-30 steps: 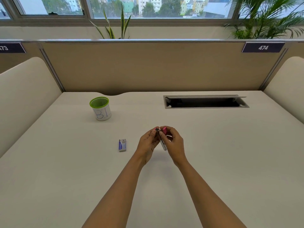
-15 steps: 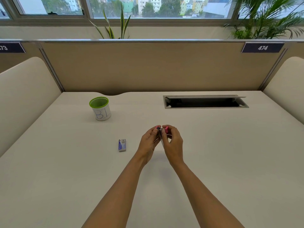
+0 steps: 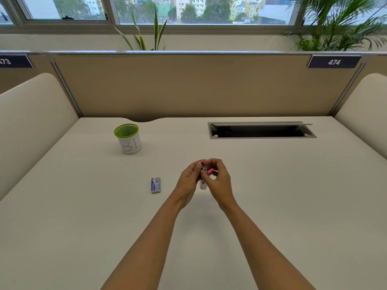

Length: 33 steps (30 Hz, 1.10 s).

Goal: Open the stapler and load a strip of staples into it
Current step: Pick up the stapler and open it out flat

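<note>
A small pink and silver stapler (image 3: 204, 174) is held above the middle of the desk between both hands. My left hand (image 3: 188, 181) grips its left side. My right hand (image 3: 219, 181) pinches the pink top part, which is tilted away from the metal body. The metal end pokes down between the palms. Fingers hide most of the stapler, and no loose strip of staples shows. A small blue and grey staple box (image 3: 155, 185) lies flat on the desk, left of my left hand.
A green-rimmed white mesh cup (image 3: 128, 139) marked "BI" stands at the back left. An open cable slot (image 3: 261, 130) is cut into the desk (image 3: 83, 216) at the back right. Beige partitions close off the back and both sides.
The hands have stayed in the same spot. My right-hand fingers have shifted on the stapler, and its pink top now tilts further away from the metal body.
</note>
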{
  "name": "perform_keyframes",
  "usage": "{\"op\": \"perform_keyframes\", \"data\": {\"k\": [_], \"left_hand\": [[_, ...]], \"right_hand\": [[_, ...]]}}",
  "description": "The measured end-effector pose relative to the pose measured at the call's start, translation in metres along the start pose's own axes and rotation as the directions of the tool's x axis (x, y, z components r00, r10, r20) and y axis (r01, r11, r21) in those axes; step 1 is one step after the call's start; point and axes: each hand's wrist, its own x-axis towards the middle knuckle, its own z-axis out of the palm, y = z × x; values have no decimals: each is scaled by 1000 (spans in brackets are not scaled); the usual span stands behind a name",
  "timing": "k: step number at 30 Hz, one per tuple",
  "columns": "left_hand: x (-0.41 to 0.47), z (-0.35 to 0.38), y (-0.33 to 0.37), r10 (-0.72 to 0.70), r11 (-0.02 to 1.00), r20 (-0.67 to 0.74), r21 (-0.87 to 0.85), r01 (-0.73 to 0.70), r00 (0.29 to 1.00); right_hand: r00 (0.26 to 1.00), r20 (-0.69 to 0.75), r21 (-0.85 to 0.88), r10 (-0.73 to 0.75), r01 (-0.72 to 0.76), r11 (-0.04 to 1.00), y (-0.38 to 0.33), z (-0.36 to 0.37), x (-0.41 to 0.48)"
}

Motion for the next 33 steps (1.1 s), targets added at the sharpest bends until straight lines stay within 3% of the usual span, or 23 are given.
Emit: {"op": "perform_keyframes", "data": {"k": [5,11,19,22,24,28,31,33], "left_hand": [[-3,1,0,17,1000,2,13,-17,1000],[-5,4,-3,-10,1000,-91,-25,7,996],[-7,11,-6,-115,956,-199,-288,54,973],[-5,-5,-5,-194,840,-268,-542,18,944],[-5,-11,-2,-201,791,-274,-611,-9,940],[-4,-11,10,-207,661,-344,-740,-128,916],[-3,-17,15,-261,480,-374,-850,-217,890],[-4,-19,17,-303,413,-382,-878,-241,873]], "right_hand": [[999,38,-2,14,-14,1000,-1,1,0],[989,145,-33,16,-11,999,-5,2,-1],[981,189,-88,48,-32,996,-5,8,-3],[989,143,39,27,-33,999,-10,6,-7],[995,91,96,31,-40,995,-13,7,-5],[975,-41,316,220,-196,928,-10,9,5],[913,-103,489,395,-299,819,-7,2,10],[873,-114,605,474,-317,730,-5,-2,9]]}}
